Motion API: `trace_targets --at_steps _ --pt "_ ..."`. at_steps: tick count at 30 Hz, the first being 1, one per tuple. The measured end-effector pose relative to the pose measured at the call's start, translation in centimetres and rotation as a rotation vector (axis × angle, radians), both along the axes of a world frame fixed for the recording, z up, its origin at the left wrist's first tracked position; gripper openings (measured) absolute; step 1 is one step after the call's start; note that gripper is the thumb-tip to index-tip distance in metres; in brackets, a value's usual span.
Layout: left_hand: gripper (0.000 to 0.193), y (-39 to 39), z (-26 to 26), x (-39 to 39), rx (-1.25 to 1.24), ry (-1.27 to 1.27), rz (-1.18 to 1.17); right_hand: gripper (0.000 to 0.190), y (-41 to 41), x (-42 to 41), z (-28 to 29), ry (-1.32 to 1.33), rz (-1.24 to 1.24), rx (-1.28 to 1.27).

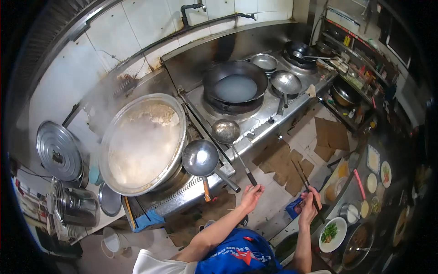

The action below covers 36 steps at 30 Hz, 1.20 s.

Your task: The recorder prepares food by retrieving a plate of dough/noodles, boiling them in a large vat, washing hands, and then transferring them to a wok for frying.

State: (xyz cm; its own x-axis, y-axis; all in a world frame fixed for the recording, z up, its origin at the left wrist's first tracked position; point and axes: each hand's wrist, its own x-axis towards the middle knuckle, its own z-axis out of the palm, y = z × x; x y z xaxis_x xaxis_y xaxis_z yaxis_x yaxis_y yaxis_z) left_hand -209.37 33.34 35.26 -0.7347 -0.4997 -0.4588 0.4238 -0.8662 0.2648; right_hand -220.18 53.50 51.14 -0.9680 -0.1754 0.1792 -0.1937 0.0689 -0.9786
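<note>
My left hand [252, 198] grips the dark handle end of a perforated metal skimmer [226, 131]. Its bowl is over the front edge of the steel stove [273, 118]. My right hand [309, 207] holds a pair of long dark cooking chopsticks [301, 174], tips pointing away from me. Left of the skimmer, a shiny metal wok-shaped pan [201, 157] with a tubular handle rests beside a large steaming pot [143, 147] of pale, cloudy liquid. A white bowl [332, 234] with chopped greens and other bits stands to the right of my right hand.
A black wok [236, 82] with cloudy liquid sits on the burner; a perforated ladle [286, 84] lies beyond it. Lids and a steel pot [77, 207] stand at left. Cardboard [287, 167] covers part of the floor. Dishes and a basin [359, 243] line the right counter.
</note>
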Motion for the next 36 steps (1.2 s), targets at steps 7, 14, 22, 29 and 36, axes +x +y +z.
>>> trace_targets --at_steps 7,14,22,29,36 --pt "0.025 -5.7 6.5 -3.8 0.299 -0.036 0.058 0.027 -1.2 1.4 0.6 -0.137 -0.015 0.039" --pt "0.031 -7.7 12.3 -0.4 -0.089 -0.187 -0.047 0.032 0.9 0.0 -2.7 -0.202 -0.086 0.014" --pt "0.029 -3.5 27.0 19.4 -0.165 -0.158 -0.373 0.044 -3.6 -2.7 -5.0 -0.025 0.025 -0.050" --pt "0.009 -6.4 28.9 32.4 -0.557 -0.262 -0.174 0.044 -9.7 3.7 0.6 -0.017 0.092 -0.289" --pt "0.030 -15.2 24.2 49.0 -1.178 -1.047 0.098 0.038 -10.9 14.3 3.5 0.060 0.042 -0.357"
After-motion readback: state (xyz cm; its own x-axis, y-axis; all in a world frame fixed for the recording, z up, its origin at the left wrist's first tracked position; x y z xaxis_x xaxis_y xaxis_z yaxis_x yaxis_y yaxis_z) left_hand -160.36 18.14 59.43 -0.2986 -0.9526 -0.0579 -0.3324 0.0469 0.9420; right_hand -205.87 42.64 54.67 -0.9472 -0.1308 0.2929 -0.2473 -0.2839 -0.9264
